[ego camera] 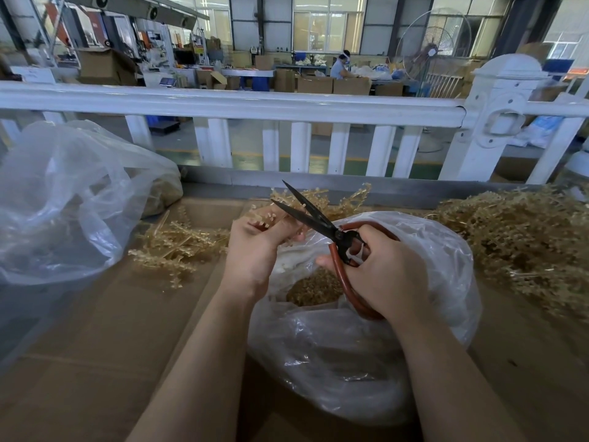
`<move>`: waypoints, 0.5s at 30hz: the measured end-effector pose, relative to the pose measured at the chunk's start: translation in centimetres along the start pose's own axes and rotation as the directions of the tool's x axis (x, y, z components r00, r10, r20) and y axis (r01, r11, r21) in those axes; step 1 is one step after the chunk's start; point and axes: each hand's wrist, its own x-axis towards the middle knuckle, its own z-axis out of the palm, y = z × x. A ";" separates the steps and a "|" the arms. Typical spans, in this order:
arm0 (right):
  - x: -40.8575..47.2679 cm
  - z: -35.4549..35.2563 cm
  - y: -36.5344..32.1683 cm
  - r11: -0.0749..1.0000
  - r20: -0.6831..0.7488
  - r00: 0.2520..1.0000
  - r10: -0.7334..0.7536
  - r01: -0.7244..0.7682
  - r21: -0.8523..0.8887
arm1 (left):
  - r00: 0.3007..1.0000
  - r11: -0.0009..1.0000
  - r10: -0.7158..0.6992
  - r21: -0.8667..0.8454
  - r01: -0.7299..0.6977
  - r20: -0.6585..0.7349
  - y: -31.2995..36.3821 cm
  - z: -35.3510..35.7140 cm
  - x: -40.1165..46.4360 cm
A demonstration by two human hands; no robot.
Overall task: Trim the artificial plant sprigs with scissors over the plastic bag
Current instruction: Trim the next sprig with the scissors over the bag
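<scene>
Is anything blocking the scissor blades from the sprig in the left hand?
Nothing visible. The scissors, gripped by the right hand, are open with the blades right beside the sprig that the left hand holds above the plastic bag.

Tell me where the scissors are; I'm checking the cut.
In the head view, the scissors are centre frame, gripped by the right hand, blades open beside the left hand, above the plastic bag.

The site was a factory packing hall. Stacked cardboard boxes (pixel 318 83), an industrial pedestal fan (pixel 437 43), a seated worker (pixel 340 66) at a distant bench and a white railing (pixel 229 103) bordering the cardboard-covered worktop (pixel 95 330) indicated this.
</scene>
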 end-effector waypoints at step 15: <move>-0.1 0.5 0.6 0.998 -0.025 0.999 -0.042 0.043 0.038 | 0.998 0.998 0.007 -0.061 -0.003 0.069 -0.1 -0.2 0.2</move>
